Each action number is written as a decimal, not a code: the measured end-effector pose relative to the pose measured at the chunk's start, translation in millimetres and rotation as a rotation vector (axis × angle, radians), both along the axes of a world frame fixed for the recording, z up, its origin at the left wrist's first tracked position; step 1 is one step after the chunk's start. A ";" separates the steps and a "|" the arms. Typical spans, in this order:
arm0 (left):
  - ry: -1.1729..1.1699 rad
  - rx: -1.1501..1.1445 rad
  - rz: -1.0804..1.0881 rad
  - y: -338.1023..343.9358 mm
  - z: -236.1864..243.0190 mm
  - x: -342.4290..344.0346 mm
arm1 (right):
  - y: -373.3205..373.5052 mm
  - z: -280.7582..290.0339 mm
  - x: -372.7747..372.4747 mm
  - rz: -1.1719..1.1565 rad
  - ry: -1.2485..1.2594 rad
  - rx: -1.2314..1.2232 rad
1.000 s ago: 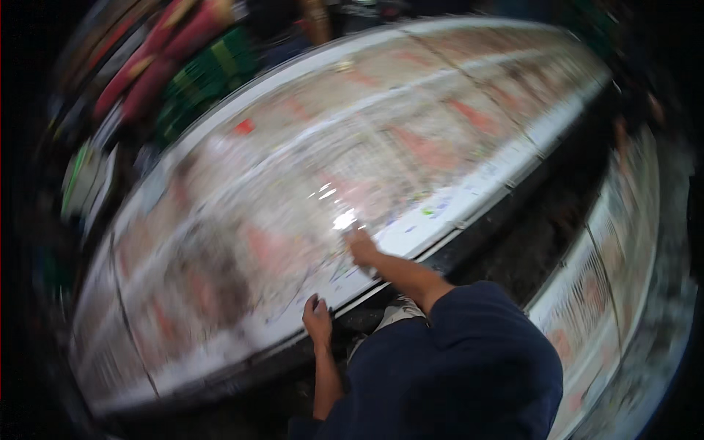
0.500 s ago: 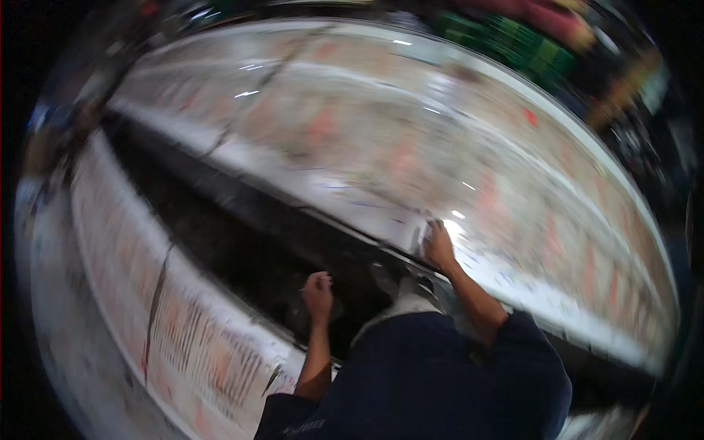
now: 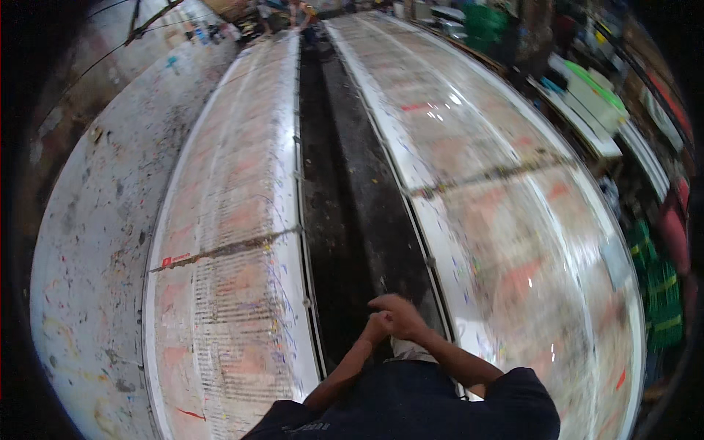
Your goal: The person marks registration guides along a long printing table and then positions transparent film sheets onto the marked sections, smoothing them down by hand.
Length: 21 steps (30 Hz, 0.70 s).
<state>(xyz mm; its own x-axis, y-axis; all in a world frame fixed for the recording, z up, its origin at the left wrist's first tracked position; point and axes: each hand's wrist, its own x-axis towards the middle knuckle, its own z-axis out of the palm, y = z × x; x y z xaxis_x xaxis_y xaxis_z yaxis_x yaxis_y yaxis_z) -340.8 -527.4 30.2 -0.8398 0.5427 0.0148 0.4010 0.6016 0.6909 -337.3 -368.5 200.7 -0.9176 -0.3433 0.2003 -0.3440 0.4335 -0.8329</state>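
Note:
My left hand (image 3: pixel 379 324) and my right hand (image 3: pixel 404 317) meet in front of my body, over the dark aisle (image 3: pixel 341 242) between two long tables. The fingers of my left hand are closed, and it touches the right. My right hand curls over beside it with its fingers bent toward the left. Whatever lies between the fingers, if anything, is too small and hidden to make out. The right table (image 3: pixel 506 242) has a white border with blue flecks and a pinkish, stained surface. On the other side runs the left table (image 3: pixel 238 293), streaked with dark stripes.
A paint-spotted wall or panel (image 3: pixel 110 220) stands along the left. Green crates (image 3: pixel 656 286) and a pale bin with a green edge (image 3: pixel 590 95) are beyond the right table. People (image 3: pixel 299 15) are at the far end. A seam (image 3: pixel 499 174) crosses the right table.
My view has swung round to face along the aisle. My right hand has come away from the right table's edge, and my two hands, apart before, are now together.

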 end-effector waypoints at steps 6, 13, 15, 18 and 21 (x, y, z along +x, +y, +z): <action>0.342 0.320 0.345 -29.2 113.4 -170.2 | -59.4 -8.2 -214.0 0.361 0.186 0.055; -1.071 1.902 0.628 -103.4 143.5 -371.3 | -97.3 -36.2 -419.3 0.401 0.228 -0.067; -1.030 1.768 0.719 -109.2 149.2 -447.4 | -91.1 -53.8 -476.9 0.311 0.386 -0.008; -0.884 1.548 0.866 -90.3 190.7 -565.0 | -73.9 -60.7 -566.3 0.156 -0.009 -0.100; -0.597 1.309 0.885 -61.6 199.3 -693.2 | -50.4 -76.8 -669.1 0.000 -0.722 -0.152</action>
